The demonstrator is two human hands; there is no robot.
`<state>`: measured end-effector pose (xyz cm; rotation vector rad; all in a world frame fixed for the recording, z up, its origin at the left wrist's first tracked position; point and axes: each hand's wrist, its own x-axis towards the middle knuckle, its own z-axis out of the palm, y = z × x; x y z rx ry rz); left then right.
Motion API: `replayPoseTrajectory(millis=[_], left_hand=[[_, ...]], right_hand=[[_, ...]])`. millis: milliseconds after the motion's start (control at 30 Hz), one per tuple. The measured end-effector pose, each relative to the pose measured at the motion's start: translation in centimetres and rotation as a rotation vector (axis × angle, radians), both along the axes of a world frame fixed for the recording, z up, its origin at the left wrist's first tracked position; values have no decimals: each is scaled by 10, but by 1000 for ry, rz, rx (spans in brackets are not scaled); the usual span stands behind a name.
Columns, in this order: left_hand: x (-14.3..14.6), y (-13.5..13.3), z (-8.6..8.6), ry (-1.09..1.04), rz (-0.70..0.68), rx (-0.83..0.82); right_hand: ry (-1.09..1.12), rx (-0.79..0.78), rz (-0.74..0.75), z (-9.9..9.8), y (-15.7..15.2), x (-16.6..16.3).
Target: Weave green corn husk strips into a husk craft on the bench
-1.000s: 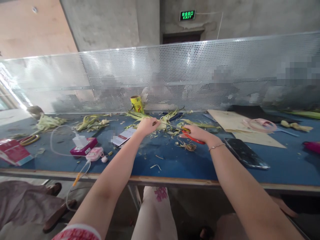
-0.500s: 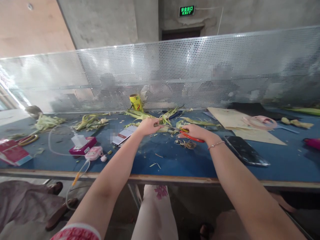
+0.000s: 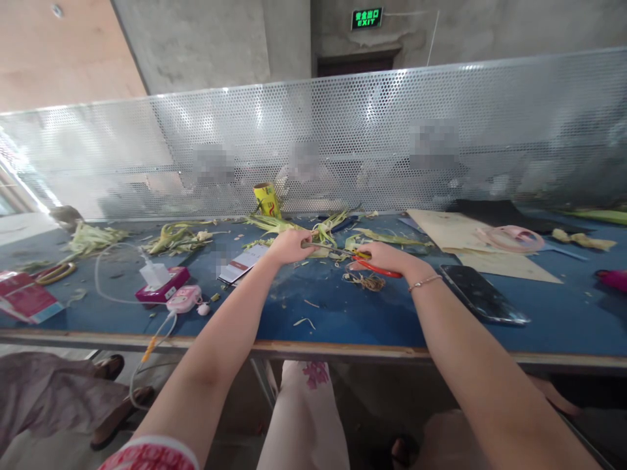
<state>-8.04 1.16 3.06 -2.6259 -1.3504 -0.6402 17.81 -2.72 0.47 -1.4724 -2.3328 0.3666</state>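
Observation:
My right hand (image 3: 389, 258) is wrapped round the red-orange handles of a pair of scissors (image 3: 377, 266) above the blue table. The metal blades point left and reach the fingertips of my left hand (image 3: 292, 247). Those fingers are pinched together at the blade tips; what they hold, if anything, is too small to make out. Just behind my left hand lies a heap of pale green leaf strips (image 3: 326, 228). Below the scissors sits a small tangle of brown dry fibres (image 3: 369, 282).
A phone (image 3: 482, 297) lies right of my right forearm, near tan paper sheets (image 3: 470, 245) and a pink tape ring (image 3: 514, 239). To the left are a booklet (image 3: 242, 264), a pink charging box (image 3: 183, 299) with cables, and more leaf strips (image 3: 179, 239). A yellow tube (image 3: 267, 200) stands before the perforated metal screen (image 3: 343, 143).
The hands have hardly moved. The scissor blades now show as a longer line running up to my left fingertips.

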Motion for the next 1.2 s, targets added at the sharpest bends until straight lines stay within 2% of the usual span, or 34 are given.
replayPoseTrajectory(millis=[367, 567, 833, 1200], left_hand=[[-5, -4, 4, 7, -146, 9], [-6, -1, 4, -5, -163, 10], [-5, -3, 7, 34, -132, 34], [-2, -5, 5, 143, 16, 135]], right_hand=[[-38, -36, -12, 3, -3, 2], [-58, -42, -20, 4, -2, 2], [-50, -27, -11, 6, -4, 1], [-22, 0, -15, 1, 0, 5]])
